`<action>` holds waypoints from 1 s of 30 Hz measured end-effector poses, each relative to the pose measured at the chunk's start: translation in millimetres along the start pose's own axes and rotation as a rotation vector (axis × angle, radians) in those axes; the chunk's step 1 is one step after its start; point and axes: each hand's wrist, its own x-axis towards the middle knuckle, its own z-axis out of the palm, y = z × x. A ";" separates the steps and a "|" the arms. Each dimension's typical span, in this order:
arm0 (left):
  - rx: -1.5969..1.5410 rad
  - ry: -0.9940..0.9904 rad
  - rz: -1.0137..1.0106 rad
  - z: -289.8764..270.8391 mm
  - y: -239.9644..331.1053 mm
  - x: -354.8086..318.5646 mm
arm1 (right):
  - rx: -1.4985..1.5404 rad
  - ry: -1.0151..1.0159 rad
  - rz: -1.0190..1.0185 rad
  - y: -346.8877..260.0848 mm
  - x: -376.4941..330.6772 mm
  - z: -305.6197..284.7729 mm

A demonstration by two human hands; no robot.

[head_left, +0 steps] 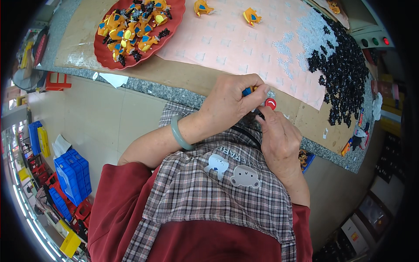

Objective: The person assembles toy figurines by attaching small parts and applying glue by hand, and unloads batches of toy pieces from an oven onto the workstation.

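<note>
My left hand, with a pale green bangle on the wrist, pinches a small orange-and-blue figurine; the fingers hide most of it. Close against it, the fingers of my right hand are closed on a small dark piece, mostly covered. A round red thing with a white mark shows between the two hands; I cannot tell whether either touches it. At the upper left, a red scalloped tray carries several orange winged figurines with black pieces attached. Two loose figurines lie beyond my hands.
A pink patterned sheet covers cardboard on the granite table. A heap of black pieces spreads at the right beside clear, snowflake-like pieces. Below the table edge, a blue bin holds orange pieces. Blue crates stand on the floor at left.
</note>
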 end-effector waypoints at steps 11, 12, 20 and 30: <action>0.086 0.066 -0.003 12.2 -6.6 2.5 | -0.082 0.091 -0.038 5.2 -5.0 12.1; 0.088 0.066 -0.017 12.1 -6.3 3.4 | -0.088 0.090 -0.034 4.4 -5.6 12.8; 0.138 0.101 -0.050 -20.1 7.6 11.2 | 0.123 -0.086 0.053 24.0 16.7 -12.9; 1.226 0.780 0.321 -210.6 8.2 25.1 | -0.176 0.121 0.539 127.6 21.9 -33.9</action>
